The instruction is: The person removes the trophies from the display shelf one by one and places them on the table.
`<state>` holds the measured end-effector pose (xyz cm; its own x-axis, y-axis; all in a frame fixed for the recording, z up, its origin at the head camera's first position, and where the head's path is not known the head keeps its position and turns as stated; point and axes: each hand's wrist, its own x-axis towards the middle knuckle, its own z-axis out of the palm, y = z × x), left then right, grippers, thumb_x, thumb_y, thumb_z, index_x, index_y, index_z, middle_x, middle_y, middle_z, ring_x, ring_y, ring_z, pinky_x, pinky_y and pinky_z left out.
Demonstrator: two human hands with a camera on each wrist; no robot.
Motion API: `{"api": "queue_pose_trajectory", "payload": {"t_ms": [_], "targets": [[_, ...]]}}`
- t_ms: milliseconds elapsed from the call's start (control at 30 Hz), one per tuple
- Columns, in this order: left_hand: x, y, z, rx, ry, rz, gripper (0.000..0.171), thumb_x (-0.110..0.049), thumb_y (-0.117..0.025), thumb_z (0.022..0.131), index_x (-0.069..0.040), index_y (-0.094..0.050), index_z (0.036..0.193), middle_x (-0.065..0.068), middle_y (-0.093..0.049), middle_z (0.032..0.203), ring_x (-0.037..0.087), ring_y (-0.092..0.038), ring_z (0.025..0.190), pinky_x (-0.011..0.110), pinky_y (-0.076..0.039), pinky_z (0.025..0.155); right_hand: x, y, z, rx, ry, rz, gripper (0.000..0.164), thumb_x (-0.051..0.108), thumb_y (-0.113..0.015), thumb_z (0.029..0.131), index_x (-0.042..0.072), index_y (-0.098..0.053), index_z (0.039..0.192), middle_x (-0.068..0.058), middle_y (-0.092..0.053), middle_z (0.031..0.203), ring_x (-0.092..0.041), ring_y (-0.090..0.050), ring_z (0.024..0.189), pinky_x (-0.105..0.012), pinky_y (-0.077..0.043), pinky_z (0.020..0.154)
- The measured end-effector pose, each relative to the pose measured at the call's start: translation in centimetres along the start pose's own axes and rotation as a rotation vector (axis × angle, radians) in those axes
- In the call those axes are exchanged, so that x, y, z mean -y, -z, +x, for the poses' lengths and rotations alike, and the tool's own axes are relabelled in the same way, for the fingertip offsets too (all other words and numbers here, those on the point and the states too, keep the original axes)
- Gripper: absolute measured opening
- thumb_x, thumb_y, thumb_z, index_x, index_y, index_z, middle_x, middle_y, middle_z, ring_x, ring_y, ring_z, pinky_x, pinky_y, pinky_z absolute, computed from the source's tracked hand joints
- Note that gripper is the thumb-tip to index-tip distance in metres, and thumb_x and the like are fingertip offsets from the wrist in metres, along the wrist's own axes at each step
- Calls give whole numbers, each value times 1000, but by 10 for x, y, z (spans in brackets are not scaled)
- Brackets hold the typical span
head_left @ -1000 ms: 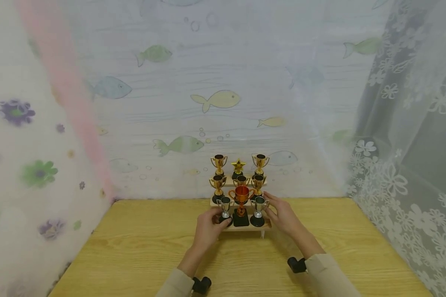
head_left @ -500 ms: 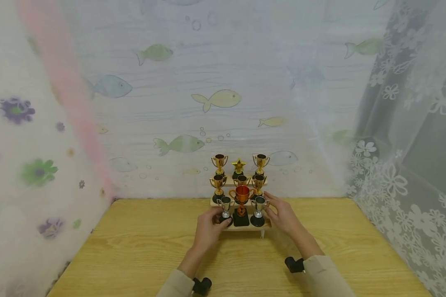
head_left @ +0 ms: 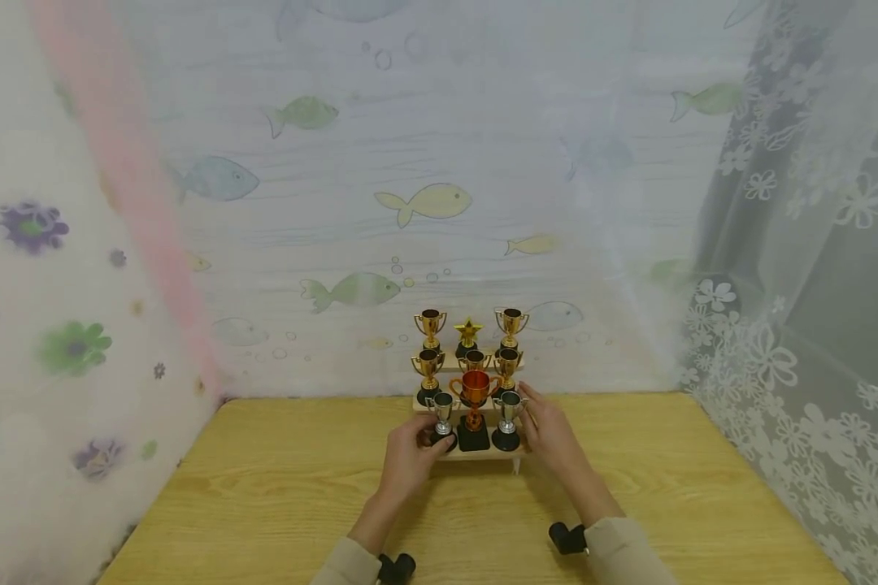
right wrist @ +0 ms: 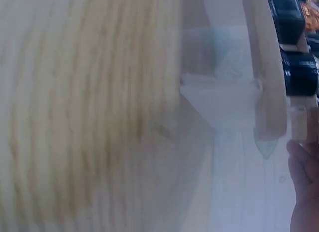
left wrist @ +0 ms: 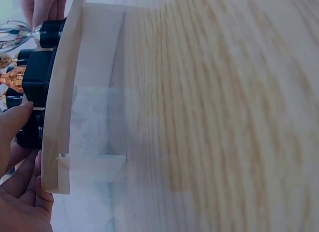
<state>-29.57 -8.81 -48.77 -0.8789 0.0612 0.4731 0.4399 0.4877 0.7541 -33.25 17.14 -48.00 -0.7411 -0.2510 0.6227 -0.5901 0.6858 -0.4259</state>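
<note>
A small tiered wooden shelf (head_left: 475, 455) bears several toy trophies. At the left end of its lowest tier my left hand (head_left: 404, 459) pinches a silver trophy cup (head_left: 443, 414) by its black base (left wrist: 31, 129), thumb on the front. Beside it stands an orange trophy cup (head_left: 475, 390) on a square black base. A second silver trophy cup (head_left: 508, 413) stands at the tier's right end. My right hand (head_left: 554, 435) is at the shelf's right end, its fingers fairly straight along the side. In the right wrist view, fingertips (right wrist: 294, 148) show right by the shelf's end.
Gold trophy cups (head_left: 428, 368) fill the middle tier; two more flank a gold star trophy (head_left: 468, 331) on top. The shelf stands on a wood-grain table (head_left: 278, 479), close to a fish-print curtain (head_left: 263, 244). Lace fabric (head_left: 768, 357) hangs at the right.
My right forearm has shifted slightly left, with the hand still by the shelf's right end. The left hand keeps its pinch on the silver trophy cup. The head view has tilted slightly.
</note>
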Motion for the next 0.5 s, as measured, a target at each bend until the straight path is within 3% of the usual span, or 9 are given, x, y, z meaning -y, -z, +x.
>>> {"api": "queue_pose_trajectory", "payload": {"t_ms": [167,300,500], "targets": [[-1,0,-2,3,4,2,20,-13,-83,87,-8,-76,106,0,-71,94,12,-58,72,22,-49,63,2,-3,-4,-50,-7,-3,16,-1,-60,100,-11,-70,108,-27,-55,142,-50,-57,124,-56,-46,102],[-2,2,-1,19,25,-6,20,-14,-83,88,-8,-76,106,1,-70,91,9,-57,71,22,-49,62,4,-3,-4,-58,-14,19,12,-1,-61,100,-4,-69,91,-27,-56,141,-50,-57,124,-57,-48,99],[-2,7,1,36,32,-6,17,-14,-82,88,-8,-76,102,0,-69,88,9,-56,66,23,-48,58,3,-2,-3,-63,-14,36,13,-1,-61,99,-4,-69,90,-27,-56,141,-50,-56,124,-57,-48,100]]}}
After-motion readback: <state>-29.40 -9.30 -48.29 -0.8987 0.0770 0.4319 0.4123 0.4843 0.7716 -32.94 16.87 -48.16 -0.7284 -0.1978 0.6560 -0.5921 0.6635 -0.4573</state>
